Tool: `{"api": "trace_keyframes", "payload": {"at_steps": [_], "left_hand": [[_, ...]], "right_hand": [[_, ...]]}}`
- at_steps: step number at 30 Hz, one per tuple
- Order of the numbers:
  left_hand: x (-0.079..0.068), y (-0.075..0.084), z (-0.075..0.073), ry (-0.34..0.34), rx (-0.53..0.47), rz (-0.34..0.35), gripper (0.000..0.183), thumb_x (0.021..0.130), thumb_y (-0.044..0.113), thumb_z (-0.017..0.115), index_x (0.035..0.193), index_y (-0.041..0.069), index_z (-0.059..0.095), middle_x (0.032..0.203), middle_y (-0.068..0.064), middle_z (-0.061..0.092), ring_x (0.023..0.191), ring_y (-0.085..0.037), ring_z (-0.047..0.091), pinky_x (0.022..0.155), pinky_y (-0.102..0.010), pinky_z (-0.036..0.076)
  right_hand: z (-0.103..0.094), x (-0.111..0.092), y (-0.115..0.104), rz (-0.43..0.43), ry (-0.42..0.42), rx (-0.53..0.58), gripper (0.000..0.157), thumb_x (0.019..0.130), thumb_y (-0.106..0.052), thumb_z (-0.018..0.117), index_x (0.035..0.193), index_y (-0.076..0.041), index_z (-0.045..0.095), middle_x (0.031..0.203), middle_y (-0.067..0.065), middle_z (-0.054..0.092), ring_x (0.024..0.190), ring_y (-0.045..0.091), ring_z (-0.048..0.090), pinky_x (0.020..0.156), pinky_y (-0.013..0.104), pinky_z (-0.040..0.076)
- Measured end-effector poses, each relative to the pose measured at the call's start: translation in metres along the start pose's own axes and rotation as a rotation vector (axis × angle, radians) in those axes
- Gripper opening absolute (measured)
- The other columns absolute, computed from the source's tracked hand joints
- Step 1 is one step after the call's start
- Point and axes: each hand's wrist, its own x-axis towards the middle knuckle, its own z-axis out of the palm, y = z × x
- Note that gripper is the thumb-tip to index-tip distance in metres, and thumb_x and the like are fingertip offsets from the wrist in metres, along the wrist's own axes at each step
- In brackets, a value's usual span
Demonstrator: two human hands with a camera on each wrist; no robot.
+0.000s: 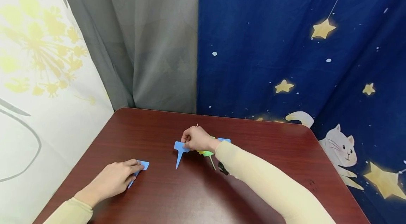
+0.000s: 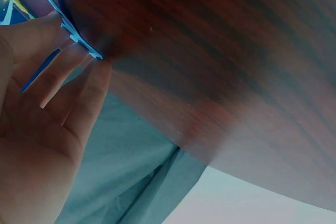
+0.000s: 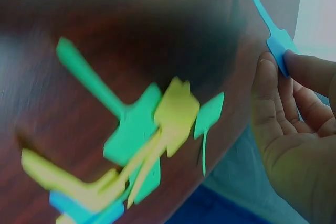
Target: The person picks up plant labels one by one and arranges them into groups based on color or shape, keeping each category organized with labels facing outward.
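Note:
At the left of the table, my left hand holds a blue T-shaped plant label. Its thumb and fingertips meet the label's edge in the left wrist view, and the fingers cover part of its stem. My right hand pinches another blue plant label by its broad head between thumb and fingers, the pointed stem facing the near side. Beneath and beside the right wrist lies a loose pile with a green label, a yellow label and a blue label. The right forearm hides part of this pile.
The dark red wooden table ends at a grey curtain and a blue star-patterned curtain. A small black object lies beside the right sleeve. A white patterned curtain hangs along the left side.

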Motion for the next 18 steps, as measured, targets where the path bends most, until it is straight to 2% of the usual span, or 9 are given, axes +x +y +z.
{"api": "trace_keyframes", "payload": {"at_steps": [8,18], "left_hand": [[0.000,-0.003,-0.002,0.006,-0.003,-0.008,0.032,0.073,0.013,0.070,0.105,0.018,0.068,0.106,0.011,0.058,0.073,-0.008,0.062,0.056,-0.029,0.049],[0.005,-0.002,0.001,0.006,-0.011,-0.017,0.028,0.072,0.012,0.070,0.099,0.021,0.069,0.098,0.016,0.057,0.065,-0.004,0.058,0.051,-0.026,0.046]], "right_hand": [[0.025,0.013,-0.010,-0.023,0.025,-0.142,0.005,0.078,-0.018,0.072,0.079,-0.019,0.067,0.071,-0.011,0.060,0.062,0.002,0.054,0.060,0.018,0.044],[0.046,0.022,-0.016,-0.001,0.018,-0.172,0.004,0.078,-0.017,0.071,0.078,-0.019,0.068,0.067,-0.013,0.058,0.060,0.001,0.053,0.056,0.017,0.044]]}}
